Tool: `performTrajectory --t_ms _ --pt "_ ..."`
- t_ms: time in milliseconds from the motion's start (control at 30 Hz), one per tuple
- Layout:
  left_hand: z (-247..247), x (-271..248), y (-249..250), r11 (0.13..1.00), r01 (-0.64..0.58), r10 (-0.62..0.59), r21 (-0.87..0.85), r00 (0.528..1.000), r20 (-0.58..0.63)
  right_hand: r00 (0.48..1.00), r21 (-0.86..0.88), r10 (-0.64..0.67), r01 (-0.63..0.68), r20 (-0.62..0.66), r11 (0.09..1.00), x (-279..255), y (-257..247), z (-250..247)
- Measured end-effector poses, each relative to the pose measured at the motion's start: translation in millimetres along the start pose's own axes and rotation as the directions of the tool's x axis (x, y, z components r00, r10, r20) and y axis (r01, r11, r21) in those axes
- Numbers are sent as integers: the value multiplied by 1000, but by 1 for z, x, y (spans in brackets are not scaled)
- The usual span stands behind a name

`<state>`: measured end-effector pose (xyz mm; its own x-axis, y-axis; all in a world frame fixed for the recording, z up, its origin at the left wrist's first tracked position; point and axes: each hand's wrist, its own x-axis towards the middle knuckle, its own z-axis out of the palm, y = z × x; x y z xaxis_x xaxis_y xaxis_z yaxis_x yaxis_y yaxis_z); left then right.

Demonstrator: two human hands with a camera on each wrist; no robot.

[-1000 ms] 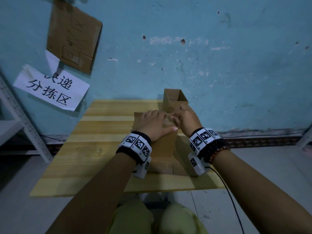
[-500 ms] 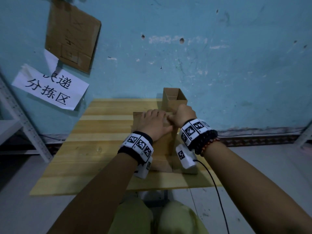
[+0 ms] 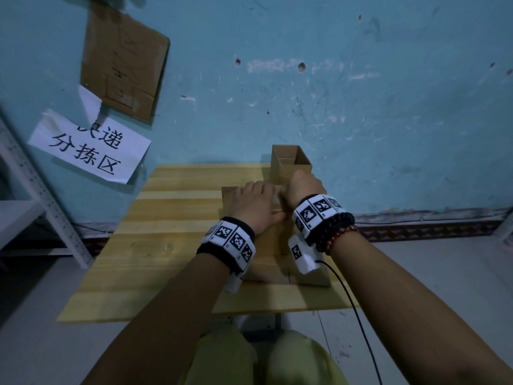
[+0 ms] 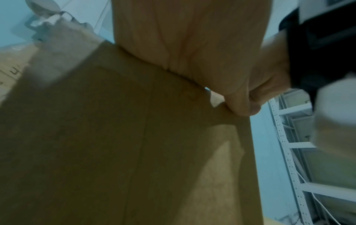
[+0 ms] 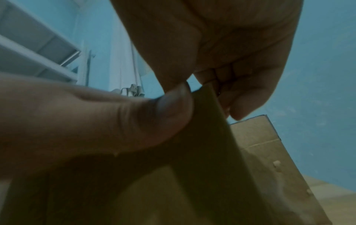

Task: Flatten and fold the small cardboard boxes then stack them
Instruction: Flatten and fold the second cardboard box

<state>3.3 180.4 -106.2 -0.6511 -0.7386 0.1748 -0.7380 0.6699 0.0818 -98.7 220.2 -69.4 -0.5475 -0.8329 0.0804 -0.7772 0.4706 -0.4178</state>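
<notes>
Near the table's right edge, the left hand is pressing flat on the cardboard box; the right hand is pinching its upright flap.

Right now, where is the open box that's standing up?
In the head view the open box stands upright at the far edge of the wooden table, against the blue wall, just behind the right hand.

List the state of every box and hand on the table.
Near box: standing on the table, partly collapsed, held at its top by both hands.
Far box: upright, top open, untouched.
Left hand: fingers flat over the near box's top.
Right hand: pinching the near box's top edge.
</notes>
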Motion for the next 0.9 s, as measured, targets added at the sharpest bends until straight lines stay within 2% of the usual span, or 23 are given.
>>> performTrajectory --t_ms 133,533,800,900 --pt "0 1 1 1000 -2 2 2 1000 -8 1000 2 5 -5 17 1000 5 3 -5" --pt "-1 -1 2 1000 6 -6 17 1000 7 996 -137 -89 92 25 986 9 11 -2" --pt "-2 -4 4 998 30 -30 54 1000 -1 950 -339 -303 262 -74 903 -4 13 8" --pt "-2 -4 4 998 28 -28 63 1000 2 928 -341 -359 307 -100 889 -6 17 12"
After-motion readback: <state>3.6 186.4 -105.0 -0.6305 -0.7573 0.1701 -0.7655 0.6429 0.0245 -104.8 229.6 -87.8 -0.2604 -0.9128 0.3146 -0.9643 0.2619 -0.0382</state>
